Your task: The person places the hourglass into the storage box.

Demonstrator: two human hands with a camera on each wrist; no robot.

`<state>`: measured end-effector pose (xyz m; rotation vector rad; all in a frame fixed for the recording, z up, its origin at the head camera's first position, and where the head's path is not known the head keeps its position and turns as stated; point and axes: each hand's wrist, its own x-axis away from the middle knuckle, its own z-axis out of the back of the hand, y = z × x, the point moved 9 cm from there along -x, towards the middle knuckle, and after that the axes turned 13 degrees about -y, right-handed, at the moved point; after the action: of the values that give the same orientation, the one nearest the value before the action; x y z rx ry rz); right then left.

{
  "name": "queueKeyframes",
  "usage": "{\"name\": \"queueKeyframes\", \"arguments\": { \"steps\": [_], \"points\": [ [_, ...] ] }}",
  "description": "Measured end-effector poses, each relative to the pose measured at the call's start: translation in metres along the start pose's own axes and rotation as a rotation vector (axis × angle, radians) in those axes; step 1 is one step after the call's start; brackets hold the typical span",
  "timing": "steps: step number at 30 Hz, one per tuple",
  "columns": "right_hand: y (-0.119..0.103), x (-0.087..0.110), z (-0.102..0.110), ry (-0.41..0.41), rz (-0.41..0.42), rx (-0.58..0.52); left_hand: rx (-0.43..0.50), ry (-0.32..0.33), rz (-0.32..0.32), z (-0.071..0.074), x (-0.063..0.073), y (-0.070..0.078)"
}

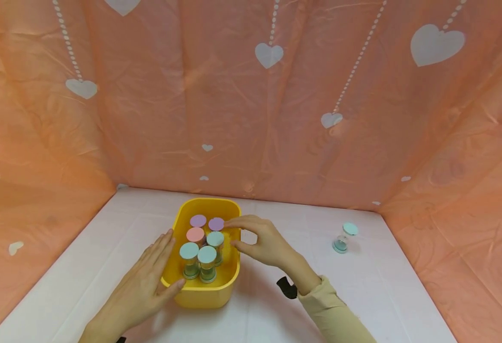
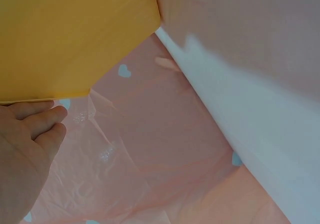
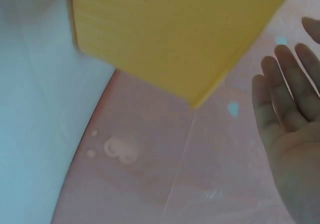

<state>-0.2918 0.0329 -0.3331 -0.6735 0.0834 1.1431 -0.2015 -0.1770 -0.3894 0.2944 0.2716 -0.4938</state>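
Observation:
A yellow plastic bin holds several small hourglasses standing upright. Two have purple caps, one a pink cap, and three pale teal caps. My left hand lies along the bin's left rim with straight fingers; the left wrist view shows its fingertips at the rim. Over the right rim reaches my right hand, fingers extended near a purple-capped hourglass and nothing visibly held. In the right wrist view the right palm appears beside the bin, its fingers apart.
Another teal-capped hourglass stands alone to the right on the white tabletop. An orange-pink cloth with white hearts walls in the back and both sides. A black strap piece sits by the right wrist.

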Motion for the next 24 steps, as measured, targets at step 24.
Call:
{"name": "queueKeyframes", "arguments": {
  "steps": [24],
  "points": [
    [0.075, 0.153, 0.090, 0.805, -0.267, -0.068, 0.010, -0.009, 0.011, -0.002, 0.000, -0.001]
  ]
}}
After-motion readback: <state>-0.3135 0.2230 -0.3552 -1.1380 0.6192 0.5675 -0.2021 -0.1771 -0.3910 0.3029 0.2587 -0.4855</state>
